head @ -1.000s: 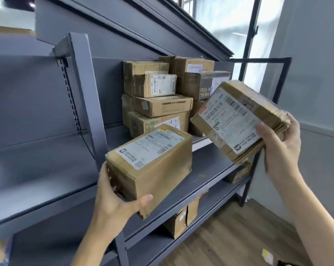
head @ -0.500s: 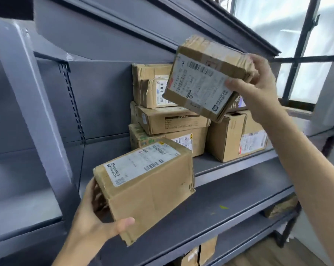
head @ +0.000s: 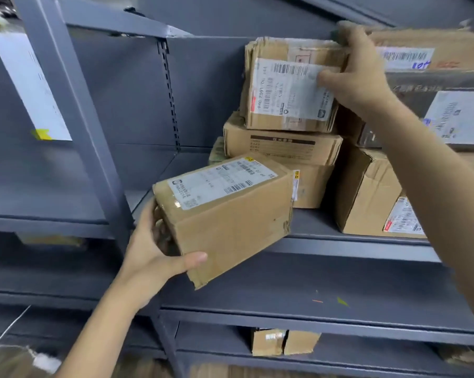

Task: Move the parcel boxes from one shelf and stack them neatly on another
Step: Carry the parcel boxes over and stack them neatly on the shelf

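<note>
The parcel boxes (head: 230,214) are tan-brown cardboard with white labels (head: 293,88) printed in black barcodes; one label (head: 402,222) shows red. The shelf (head: 312,279) is slate grey.

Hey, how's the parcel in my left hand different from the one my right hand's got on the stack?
The left-hand parcel is held in the air in front of the shelf edge; the right-hand parcel rests on the stacked boxes. The left one's label faces up; the right one's faces outward. The left hand grips its end from below; the right hand grips its upper right side. Both are brown cardboard with white barcode labels.
</note>
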